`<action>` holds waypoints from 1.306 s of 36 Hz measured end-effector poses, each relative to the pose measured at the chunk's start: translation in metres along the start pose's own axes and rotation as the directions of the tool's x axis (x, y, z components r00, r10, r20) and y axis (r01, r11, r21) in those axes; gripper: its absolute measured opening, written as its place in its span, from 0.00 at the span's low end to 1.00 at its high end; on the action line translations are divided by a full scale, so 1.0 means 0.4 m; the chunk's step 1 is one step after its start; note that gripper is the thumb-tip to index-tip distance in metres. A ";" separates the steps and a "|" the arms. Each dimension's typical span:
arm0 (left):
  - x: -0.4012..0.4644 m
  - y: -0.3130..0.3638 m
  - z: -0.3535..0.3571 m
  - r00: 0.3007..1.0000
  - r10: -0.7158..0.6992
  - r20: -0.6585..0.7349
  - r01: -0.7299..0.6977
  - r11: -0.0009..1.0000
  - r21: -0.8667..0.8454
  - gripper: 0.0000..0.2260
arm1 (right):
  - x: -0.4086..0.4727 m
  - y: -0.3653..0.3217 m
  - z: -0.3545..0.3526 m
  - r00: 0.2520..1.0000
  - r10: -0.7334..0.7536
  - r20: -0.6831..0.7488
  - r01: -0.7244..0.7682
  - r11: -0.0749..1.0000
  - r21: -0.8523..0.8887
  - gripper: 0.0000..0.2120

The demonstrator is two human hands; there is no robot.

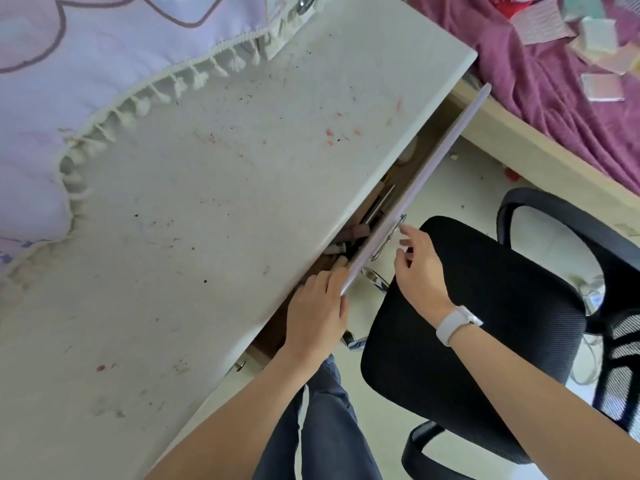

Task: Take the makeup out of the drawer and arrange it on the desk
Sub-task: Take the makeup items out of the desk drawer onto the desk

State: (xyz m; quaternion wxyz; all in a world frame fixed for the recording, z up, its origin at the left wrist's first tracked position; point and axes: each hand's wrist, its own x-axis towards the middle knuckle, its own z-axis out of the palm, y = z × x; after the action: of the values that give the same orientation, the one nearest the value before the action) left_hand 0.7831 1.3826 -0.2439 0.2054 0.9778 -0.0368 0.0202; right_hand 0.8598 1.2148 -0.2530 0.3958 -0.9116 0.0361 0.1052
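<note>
A white, stain-flecked desk (214, 188) fills the view, a lilac quilted cloth with a cream tasselled fringe (69, 81) draped over its far part. Beside it stands a black mesh office chair (478, 327), near a bed with a purple cover (554, 81). The desk's shallow drawer with a pale lilac front panel (426, 188) is open a narrow way. Inside, between desk edge and panel, lie the makeup items (367, 216): tubes, pencils and a pinkish block, partly hidden. The left hand (318, 313) curls over the panel's near end, fingertips inside the drawer. The right hand (420, 265), white watch (457, 322) on its wrist, hovers with loosely bent, slightly spread fingers just beside the metal drawer handle (389, 237).
</note>
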 end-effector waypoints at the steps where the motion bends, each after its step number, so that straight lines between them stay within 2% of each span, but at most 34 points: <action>1: -0.001 0.000 0.001 1.000 -0.015 0.004 0.015 1.000 -0.018 0.12 | -0.005 -0.007 -0.005 0.984 -0.172 -0.037 0.166 0.978 -0.124 0.21; 3: -0.007 0.000 0.000 0.999 -0.037 0.005 0.037 0.999 -0.030 0.12 | 0.000 -0.026 -0.009 0.886 -0.463 -0.003 0.428 0.823 -0.372 0.22; 5: -0.019 -0.002 0.002 0.998 -0.056 0.004 0.056 0.998 -0.033 0.11 | 0.016 -0.043 -0.011 0.783 -0.595 0.181 0.575 0.582 -0.575 0.20; 6: -0.024 -0.004 0.003 0.998 -0.064 -0.001 0.064 0.997 -0.031 0.11 | 0.026 -0.049 -0.013 0.743 -0.602 0.292 0.625 0.468 -0.625 0.19; 8: -0.034 -0.007 0.005 0.996 -0.088 -0.014 0.088 0.996 -0.034 0.10 | 0.046 -0.054 -0.017 0.674 -0.589 0.446 0.701 0.320 -0.637 0.15; 13: -0.032 -0.003 0.011 0.988 -0.140 -0.061 0.138 0.990 -0.033 0.07 | 0.088 -0.051 -0.030 0.580 -0.570 0.582 0.770 0.152 -0.619 0.12; 17: -0.025 0.003 0.013 0.976 -0.188 -0.107 0.184 0.982 -0.043 0.07 | 0.090 -0.051 -0.032 0.561 -0.577 0.594 0.778 0.122 -0.616 0.12; 23: -0.037 0.025 0.009 0.973 -0.212 -0.095 0.210 0.977 -0.027 0.08 | 0.084 -0.046 -0.050 0.549 -0.547 0.632 0.790 0.093 -0.606 0.09; 33: -0.080 0.109 0.048 0.976 -0.189 -0.109 0.189 0.982 -0.019 0.09 | 0.062 0.050 -0.107 0.445 -0.648 0.619 0.846 0.078 -0.527 0.05; 36: -0.081 0.119 0.063 0.978 -0.190 -0.080 0.190 0.982 -0.007 0.10 | 0.063 0.061 -0.112 0.462 -0.603 0.650 0.844 0.073 -0.532 0.07; 40: -0.091 0.120 0.092 0.985 -0.168 -0.028 0.169 0.986 0.006 0.11 | 0.055 0.085 -0.098 0.471 -0.604 0.643 0.845 0.100 -0.525 0.05; 44: -0.090 0.115 0.110 0.986 -0.163 -0.037 0.163 0.987 0.005 0.10 | 0.062 0.107 -0.091 0.476 -0.616 0.628 0.853 0.150 -0.499 0.05; 47: -0.092 0.110 0.113 0.988 -0.143 -0.049 0.143 0.990 0.001 0.09 | 0.068 0.085 -0.101 0.486 -0.558 0.673 0.864 0.194 -0.464 0.06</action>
State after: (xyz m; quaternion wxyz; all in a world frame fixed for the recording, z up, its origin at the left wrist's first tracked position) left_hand 0.7441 1.3266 -0.2697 0.2052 0.9775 0.0386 0.0293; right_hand 0.8877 1.1625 -0.2565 -0.0319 -0.8502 -0.5205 0.0722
